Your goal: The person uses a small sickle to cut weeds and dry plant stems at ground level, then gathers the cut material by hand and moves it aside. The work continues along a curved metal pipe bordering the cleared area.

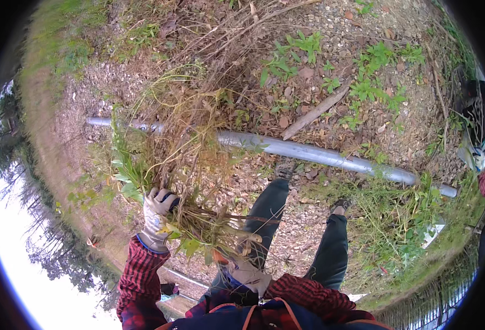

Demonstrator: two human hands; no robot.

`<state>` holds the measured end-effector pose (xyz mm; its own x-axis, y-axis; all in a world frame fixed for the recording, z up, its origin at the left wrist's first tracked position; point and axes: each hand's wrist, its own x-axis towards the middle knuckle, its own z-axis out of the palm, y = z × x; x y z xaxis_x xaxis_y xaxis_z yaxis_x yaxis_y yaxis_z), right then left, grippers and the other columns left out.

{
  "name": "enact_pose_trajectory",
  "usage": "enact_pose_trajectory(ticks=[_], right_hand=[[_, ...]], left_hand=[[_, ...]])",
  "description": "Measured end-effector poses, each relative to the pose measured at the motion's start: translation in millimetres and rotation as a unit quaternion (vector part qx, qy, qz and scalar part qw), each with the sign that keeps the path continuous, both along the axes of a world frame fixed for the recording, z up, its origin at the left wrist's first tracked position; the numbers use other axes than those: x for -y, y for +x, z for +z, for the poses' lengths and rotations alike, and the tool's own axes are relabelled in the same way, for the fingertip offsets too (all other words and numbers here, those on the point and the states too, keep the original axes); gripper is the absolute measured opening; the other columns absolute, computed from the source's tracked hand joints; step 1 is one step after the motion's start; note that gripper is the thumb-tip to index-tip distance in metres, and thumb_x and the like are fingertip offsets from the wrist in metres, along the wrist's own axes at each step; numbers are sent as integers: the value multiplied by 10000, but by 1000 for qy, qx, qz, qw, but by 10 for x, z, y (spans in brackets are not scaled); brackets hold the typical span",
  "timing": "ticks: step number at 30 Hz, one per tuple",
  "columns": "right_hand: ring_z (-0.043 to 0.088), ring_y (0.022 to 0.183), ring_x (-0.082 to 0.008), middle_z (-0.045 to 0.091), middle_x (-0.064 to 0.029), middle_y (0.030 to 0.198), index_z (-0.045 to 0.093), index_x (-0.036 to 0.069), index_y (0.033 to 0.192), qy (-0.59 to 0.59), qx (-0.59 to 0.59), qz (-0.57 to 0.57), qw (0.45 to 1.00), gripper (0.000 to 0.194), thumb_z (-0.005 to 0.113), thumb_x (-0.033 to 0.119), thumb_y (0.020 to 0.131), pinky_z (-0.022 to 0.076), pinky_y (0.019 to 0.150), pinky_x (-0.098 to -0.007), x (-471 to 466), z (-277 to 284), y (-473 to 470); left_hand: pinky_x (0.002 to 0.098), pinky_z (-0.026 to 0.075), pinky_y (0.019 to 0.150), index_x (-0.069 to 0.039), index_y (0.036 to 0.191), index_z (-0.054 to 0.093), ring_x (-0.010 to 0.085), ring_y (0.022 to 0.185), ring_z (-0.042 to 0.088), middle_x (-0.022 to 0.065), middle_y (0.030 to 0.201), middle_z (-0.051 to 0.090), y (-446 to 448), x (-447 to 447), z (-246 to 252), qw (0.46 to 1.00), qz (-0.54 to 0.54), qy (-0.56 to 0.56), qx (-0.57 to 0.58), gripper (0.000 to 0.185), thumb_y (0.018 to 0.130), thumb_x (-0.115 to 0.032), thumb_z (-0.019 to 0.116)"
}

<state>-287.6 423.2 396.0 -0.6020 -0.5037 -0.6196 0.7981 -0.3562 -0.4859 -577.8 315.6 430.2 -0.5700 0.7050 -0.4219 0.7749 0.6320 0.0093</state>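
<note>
My left hand (pixel 156 218), in a pale work glove, grips a large bundle of pulled weeds and dry stems (pixel 201 222). Green leafy stalks and tangled yellow-brown vines spread forward from it. Close to my body, my right hand (pixel 248 275), also gloved, is at the near side of the bundle, beside the cut end of a thick stem (pixel 250 236). Stems hide its fingers, so its hold is unclear. A small orange object (pixel 219 257) shows next to those fingers; its kind cannot be told.
A grey metal pole (pixel 308 152) lies across the leaf-littered ground before my feet. Beyond it are a weathered piece of wood (pixel 317 111), a heap of dry brush (pixel 222 53) and low green plants (pixel 370 88). Weeds (pixel 391 218) grow at right, near a wire fence (pixel 445 301).
</note>
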Motion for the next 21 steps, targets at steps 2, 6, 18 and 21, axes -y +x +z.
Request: enact_pose_trajectory(ticks=[2, 6, 18, 21], right_hand=[[587, 902, -346, 598, -220, 1037, 485, 30, 1228, 37, -77, -36, 996, 394, 514, 181, 865, 466, 837, -378, 122, 112, -132], [595, 888, -304, 603, -174, 1018, 472, 99, 1282, 55, -28, -110, 992, 399, 487, 201, 896, 477, 821, -341, 85, -127, -165], [520, 484, -142, 535, -48, 688, 508, 59, 1215, 179, 250, -261, 915, 293, 446, 64, 928, 418, 403, -289, -1016, -732, 358], [536, 522, -136, 530, -44, 685, 450, 134, 1330, 97, 256, -389, 880, 418, 494, 74, 919, 441, 451, -293, -1258, -441, 344]], left_hand=[[423, 453, 680, -183, 812, 641, 304, 802, 554, 12, 840, 582, -45, 167, 131, 999, 29, -28, 8, 222, 611, -270, 672], [424, 469, 698, -174, 882, 641, 318, 859, 562, 46, 884, 595, -148, 309, 15, 998, 50, -32, 23, 263, 630, -245, 661], [384, 460, 881, -191, 1067, 625, 304, 1017, 561, 71, 1110, 589, -256, -80, -660, 992, -7, -127, 12, 371, 715, -306, 623], [371, 443, 923, -200, 1128, 614, 291, 1102, 541, 82, 1184, 594, -323, -171, -817, 940, 259, 103, 199, 416, 724, -298, 621]])
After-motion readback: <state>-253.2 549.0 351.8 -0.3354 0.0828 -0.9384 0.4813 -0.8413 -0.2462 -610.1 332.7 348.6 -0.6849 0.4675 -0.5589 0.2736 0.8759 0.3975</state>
